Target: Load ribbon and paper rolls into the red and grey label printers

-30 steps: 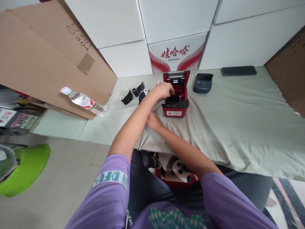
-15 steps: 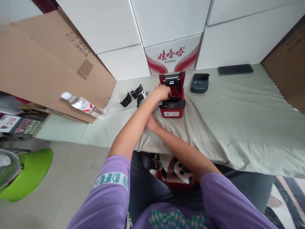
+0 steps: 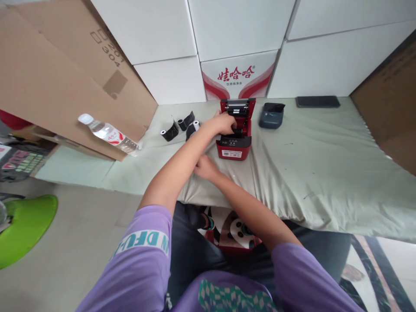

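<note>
Printer: red printer [image 3: 234, 142] stands on the wrinkled cloth [image 3: 308, 164] before the person, its lid [image 3: 238, 109] raised at the back.
Left hand: left hand [image 3: 225, 123] is over the printer's left side, with fingers bent into its body. The fingertips are not clear, so I cannot tell if they hold the dark piece [image 3: 239, 131] inside or only touch it.
Right hand: right hand [image 3: 205, 167] is near the printer's front left corner, apart from it. The left forearm partly covers its fingers; I cannot tell whether it holds something.
Black rolls: black rolls [image 3: 170, 133] lie to the left of the printer, with loose strips.
Dark device: small dark device [image 3: 271, 117] is right of the printer, not touching.
Lid risk: a bump from the knuckles could, I judge, make the lid fall on the fingers.
Printer risk: no hand steadies it from outside, so a one-sided push might slide it or leave the dark piece crooked.
Roll risk: the forearm passes close to the nearest roll, and might sweep it.
</note>
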`<state>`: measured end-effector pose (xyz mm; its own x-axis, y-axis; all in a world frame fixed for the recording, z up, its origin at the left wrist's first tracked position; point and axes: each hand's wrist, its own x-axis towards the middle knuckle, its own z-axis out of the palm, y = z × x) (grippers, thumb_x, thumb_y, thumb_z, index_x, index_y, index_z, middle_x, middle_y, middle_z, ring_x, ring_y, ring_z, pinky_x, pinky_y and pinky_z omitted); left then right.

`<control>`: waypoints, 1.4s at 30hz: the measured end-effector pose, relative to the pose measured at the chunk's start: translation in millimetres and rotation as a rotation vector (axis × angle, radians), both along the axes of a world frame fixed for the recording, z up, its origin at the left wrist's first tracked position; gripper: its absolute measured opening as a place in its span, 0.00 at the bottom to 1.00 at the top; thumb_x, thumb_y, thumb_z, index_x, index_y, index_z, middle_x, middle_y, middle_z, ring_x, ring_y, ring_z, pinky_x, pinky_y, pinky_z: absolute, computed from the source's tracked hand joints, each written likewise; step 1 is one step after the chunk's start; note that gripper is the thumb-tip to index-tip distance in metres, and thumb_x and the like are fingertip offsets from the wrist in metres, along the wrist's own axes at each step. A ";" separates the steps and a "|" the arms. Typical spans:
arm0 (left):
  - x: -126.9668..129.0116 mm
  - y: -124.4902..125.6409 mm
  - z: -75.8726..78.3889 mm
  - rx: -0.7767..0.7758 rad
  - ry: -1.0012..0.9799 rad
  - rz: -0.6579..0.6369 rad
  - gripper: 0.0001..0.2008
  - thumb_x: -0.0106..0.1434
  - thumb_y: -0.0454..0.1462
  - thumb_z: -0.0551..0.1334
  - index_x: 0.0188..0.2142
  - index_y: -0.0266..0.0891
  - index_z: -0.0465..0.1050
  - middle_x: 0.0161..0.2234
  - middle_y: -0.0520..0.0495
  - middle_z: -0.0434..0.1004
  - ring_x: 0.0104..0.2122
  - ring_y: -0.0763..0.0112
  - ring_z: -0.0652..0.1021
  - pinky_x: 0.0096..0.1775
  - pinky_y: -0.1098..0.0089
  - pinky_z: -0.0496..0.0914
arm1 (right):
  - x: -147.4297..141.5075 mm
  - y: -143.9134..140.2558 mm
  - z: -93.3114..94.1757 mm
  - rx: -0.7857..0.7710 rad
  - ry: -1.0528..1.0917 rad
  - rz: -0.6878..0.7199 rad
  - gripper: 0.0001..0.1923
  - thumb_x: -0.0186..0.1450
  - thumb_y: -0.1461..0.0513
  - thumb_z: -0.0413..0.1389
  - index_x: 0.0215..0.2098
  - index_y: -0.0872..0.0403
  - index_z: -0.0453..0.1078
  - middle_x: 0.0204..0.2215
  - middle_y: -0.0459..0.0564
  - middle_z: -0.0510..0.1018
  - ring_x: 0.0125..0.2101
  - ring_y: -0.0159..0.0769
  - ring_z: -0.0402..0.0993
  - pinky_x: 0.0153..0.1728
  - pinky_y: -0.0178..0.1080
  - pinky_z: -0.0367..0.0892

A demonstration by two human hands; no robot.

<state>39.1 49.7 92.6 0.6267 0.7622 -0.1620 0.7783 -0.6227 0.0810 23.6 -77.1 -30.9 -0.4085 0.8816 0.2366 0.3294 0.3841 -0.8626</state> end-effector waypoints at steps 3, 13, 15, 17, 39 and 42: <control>-10.6 2.5 2.0 -0.049 -0.042 0.004 0.12 0.60 0.40 0.66 0.43 0.41 0.81 0.43 0.42 0.83 0.54 0.49 0.76 0.64 0.49 0.60 | -3.3 0.2 -1.0 0.045 -0.164 0.000 0.06 0.64 0.63 0.57 0.31 0.54 0.76 0.32 0.54 0.84 0.33 0.43 0.78 0.32 0.38 0.61; 3.6 -1.0 5.8 -0.085 0.139 -0.049 0.25 0.52 0.29 0.62 0.49 0.44 0.83 0.46 0.43 0.86 0.52 0.53 0.79 0.61 0.55 0.65 | -4.4 6.7 -8.0 0.032 -0.054 -0.027 0.04 0.64 0.63 0.60 0.31 0.53 0.76 0.31 0.51 0.84 0.37 0.44 0.79 0.35 0.37 0.65; 6.0 -2.5 4.8 -0.101 0.144 -0.054 0.26 0.53 0.29 0.62 0.50 0.45 0.84 0.48 0.43 0.86 0.52 0.53 0.80 0.60 0.56 0.66 | -4.8 6.9 -10.3 0.027 0.003 -0.019 0.02 0.63 0.63 0.61 0.32 0.52 0.76 0.32 0.51 0.85 0.40 0.45 0.79 0.38 0.38 0.68; 6.9 -3.4 3.9 -0.087 0.140 -0.048 0.25 0.54 0.30 0.61 0.50 0.45 0.85 0.49 0.42 0.86 0.52 0.52 0.81 0.59 0.57 0.67 | -4.5 6.5 -11.2 0.021 0.034 -0.014 0.02 0.63 0.62 0.61 0.34 0.52 0.76 0.34 0.51 0.85 0.42 0.46 0.80 0.40 0.39 0.69; -23.6 -10.8 6.5 -0.226 -0.245 0.011 0.31 0.71 0.61 0.53 0.43 0.43 0.85 0.43 0.44 0.86 0.43 0.58 0.82 0.51 0.63 0.71 | 190.2 40.2 105.3 0.317 0.619 -0.606 0.10 0.73 0.55 0.52 0.47 0.47 0.73 0.47 0.52 0.80 0.47 0.37 0.78 0.48 0.42 0.72; -30.1 -16.8 3.9 -0.148 -0.223 -0.066 0.29 0.72 0.59 0.52 0.45 0.43 0.84 0.45 0.45 0.86 0.45 0.59 0.82 0.57 0.60 0.68 | 196.2 101.0 71.5 0.120 0.571 -0.611 0.19 0.74 0.49 0.49 0.54 0.50 0.70 0.54 0.57 0.80 0.53 0.39 0.78 0.52 0.45 0.72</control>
<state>9.0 32.9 96.5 0.7068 0.6970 -0.1208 0.6893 -0.6401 0.3394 219.8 23.9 40.6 0.3426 0.8643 0.3683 0.0351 0.3800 -0.9243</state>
